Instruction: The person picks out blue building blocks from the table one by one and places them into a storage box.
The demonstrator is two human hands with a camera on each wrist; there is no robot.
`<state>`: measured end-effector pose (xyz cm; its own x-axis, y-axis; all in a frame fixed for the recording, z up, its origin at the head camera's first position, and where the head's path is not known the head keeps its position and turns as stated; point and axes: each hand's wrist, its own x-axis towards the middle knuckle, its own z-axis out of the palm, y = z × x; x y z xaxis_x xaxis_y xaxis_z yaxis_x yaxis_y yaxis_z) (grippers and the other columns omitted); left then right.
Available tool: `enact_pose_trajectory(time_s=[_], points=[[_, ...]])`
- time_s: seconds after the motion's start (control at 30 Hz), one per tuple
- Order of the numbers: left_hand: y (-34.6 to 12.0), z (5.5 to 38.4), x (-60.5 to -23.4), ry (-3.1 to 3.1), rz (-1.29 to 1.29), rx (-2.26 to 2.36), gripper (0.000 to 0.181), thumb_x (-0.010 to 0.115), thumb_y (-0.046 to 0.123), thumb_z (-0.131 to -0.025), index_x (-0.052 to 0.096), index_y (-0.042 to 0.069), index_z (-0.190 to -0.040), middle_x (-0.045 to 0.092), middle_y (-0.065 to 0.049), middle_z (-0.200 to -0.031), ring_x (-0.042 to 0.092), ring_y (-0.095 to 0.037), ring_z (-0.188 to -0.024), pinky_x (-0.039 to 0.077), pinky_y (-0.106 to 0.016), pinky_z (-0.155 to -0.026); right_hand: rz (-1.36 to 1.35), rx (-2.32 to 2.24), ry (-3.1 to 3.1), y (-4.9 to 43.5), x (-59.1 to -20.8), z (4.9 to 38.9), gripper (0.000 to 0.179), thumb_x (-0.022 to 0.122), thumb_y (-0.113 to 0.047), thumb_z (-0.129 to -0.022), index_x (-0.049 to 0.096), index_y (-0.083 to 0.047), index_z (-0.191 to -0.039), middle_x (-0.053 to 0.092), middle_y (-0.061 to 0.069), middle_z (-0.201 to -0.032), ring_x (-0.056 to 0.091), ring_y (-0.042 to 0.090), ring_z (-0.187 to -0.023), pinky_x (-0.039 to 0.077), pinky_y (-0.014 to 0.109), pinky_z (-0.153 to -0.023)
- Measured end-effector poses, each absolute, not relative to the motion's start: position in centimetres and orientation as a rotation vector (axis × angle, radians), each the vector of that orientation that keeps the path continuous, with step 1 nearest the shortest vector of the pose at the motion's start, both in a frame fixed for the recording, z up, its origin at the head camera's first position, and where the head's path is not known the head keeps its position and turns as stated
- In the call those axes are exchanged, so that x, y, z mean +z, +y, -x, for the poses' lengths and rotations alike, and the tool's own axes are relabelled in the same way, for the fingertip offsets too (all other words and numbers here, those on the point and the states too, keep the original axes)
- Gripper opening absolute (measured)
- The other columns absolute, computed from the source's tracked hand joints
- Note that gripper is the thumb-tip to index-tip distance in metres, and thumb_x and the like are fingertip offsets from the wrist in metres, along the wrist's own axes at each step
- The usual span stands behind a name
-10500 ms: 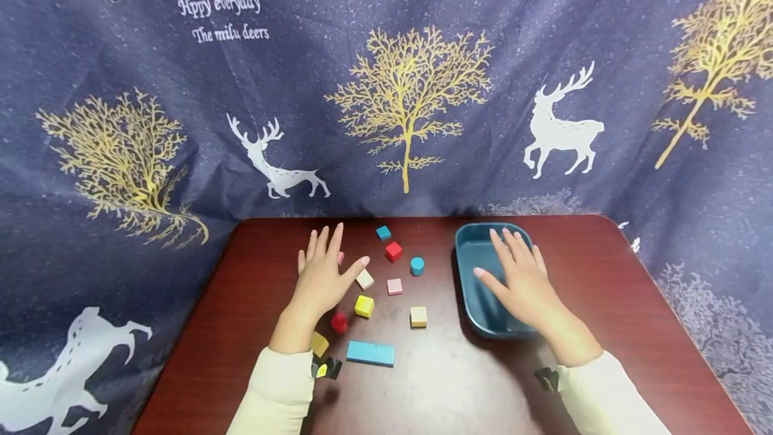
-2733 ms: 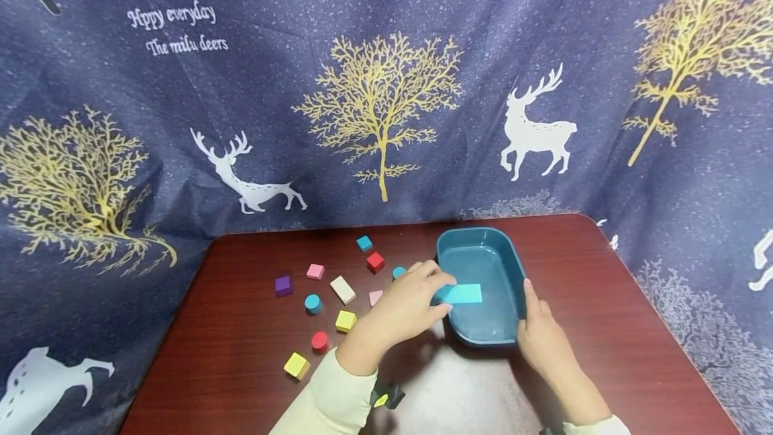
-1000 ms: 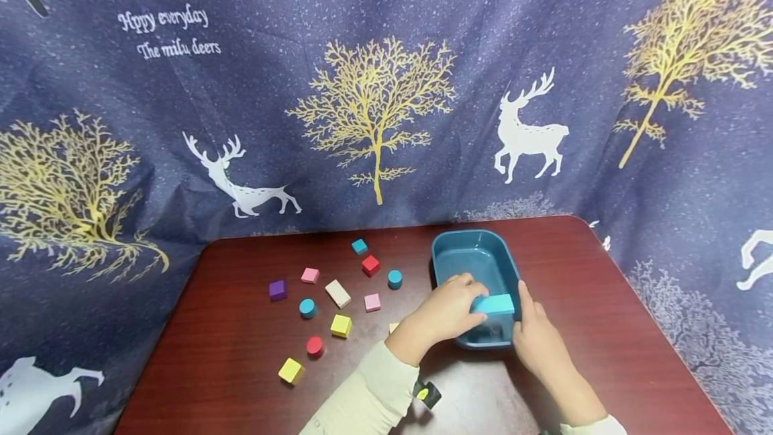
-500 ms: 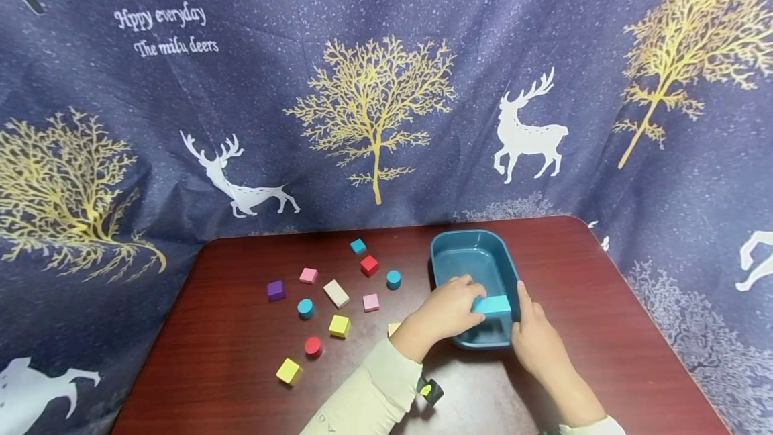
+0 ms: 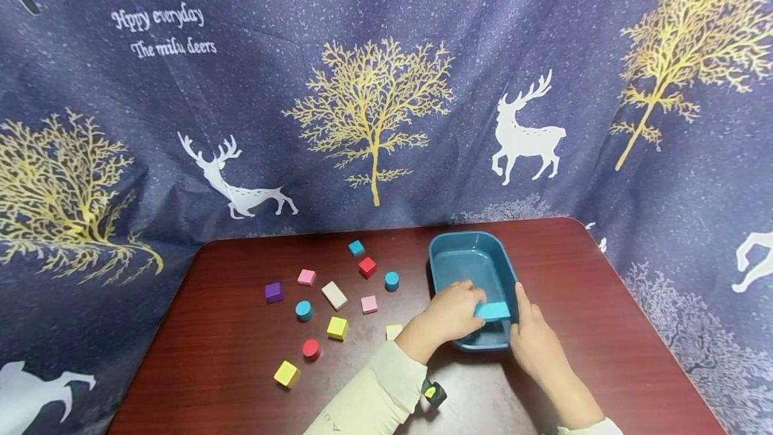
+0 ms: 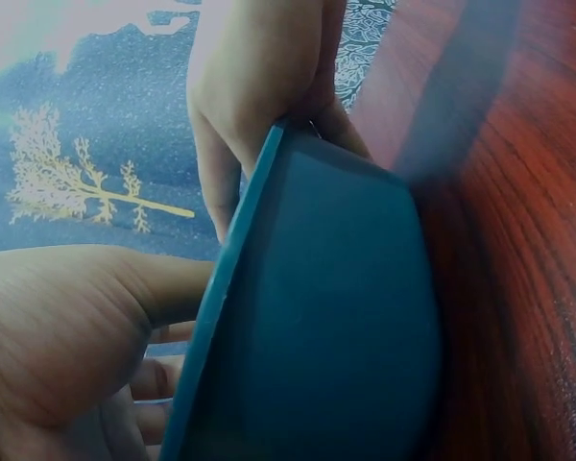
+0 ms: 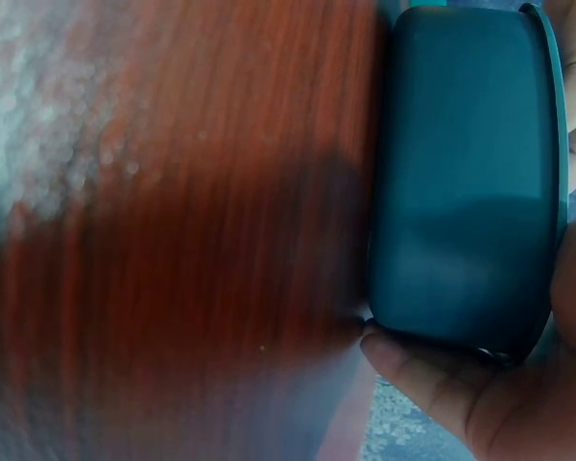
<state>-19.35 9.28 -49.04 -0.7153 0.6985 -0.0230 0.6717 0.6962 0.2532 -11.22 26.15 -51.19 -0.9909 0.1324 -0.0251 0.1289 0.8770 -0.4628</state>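
A long light-blue block [image 5: 492,311] is pinched in my left hand [image 5: 451,314], inside the near half of the dark teal tray [image 5: 439,242]. My right hand [image 5: 539,337] grips the tray's right side wall, with fingers along the rim. In the left wrist view, the left thumb and palm are beside the rim of the tray [image 6: 346,317], and the right hand [image 6: 269,67] holds its far corner; the block is hidden there. From the right wrist view, a right fingertip [image 7: 389,353] reaches to the bottom of the outer wall.
Left of the tray, small blocks lie scattered: a purple cube [image 5: 274,292], yellow cubes [image 5: 286,374], a red cylinder [image 5: 311,349], blue cylinders [image 5: 392,280], pink pieces [image 5: 369,304] and a cream plank [image 5: 334,295]. A printed curtain [image 5: 253,86] hangs behind the table [image 5: 199,354].
Both hands were spread at first, with the light-blue block on the table. The left hand took it and carried it right into the tray, lowering it slightly lately. The right hand took the tray's side.
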Motion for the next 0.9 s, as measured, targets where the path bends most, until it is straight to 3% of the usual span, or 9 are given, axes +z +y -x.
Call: enact_pose_trajectory(time_s=[0.3, 0.9], points=[[9.7, 19.2, -49.2, 2.791, -1.152, 0.313, 0.03, 0.077, 0.038, -0.088, 0.071, 0.025, -0.114, 0.066, 0.007, -0.108, 0.059, -0.009, -0.092, 0.05, -0.022, -0.078, 0.196, 0.757, -3.026, 26.1, -51.2, 11.2, 0.071, 0.046, -0.006, -0.096, 0.015, 0.004, -0.159, 0.046, 0.041, -0.137, 0.063, 0.05, -0.106, 0.052, 0.063, -0.088], [10.7, 19.0, -49.9, 2.852, -1.101, 0.154, 0.029, 0.081, 0.039, -0.083, 0.072, 0.028, -0.108, 0.067, 0.006, -0.107, 0.065, -0.013, -0.098, 0.055, -0.027, -0.08, 0.173, 0.723, -2.999, 26.3, -51.4, 11.0, 0.071, 0.047, -0.007, -0.094, 0.018, 0.005, -0.158, 0.051, 0.039, -0.129, 0.066, 0.045, -0.09, 0.054, 0.061, -0.078]])
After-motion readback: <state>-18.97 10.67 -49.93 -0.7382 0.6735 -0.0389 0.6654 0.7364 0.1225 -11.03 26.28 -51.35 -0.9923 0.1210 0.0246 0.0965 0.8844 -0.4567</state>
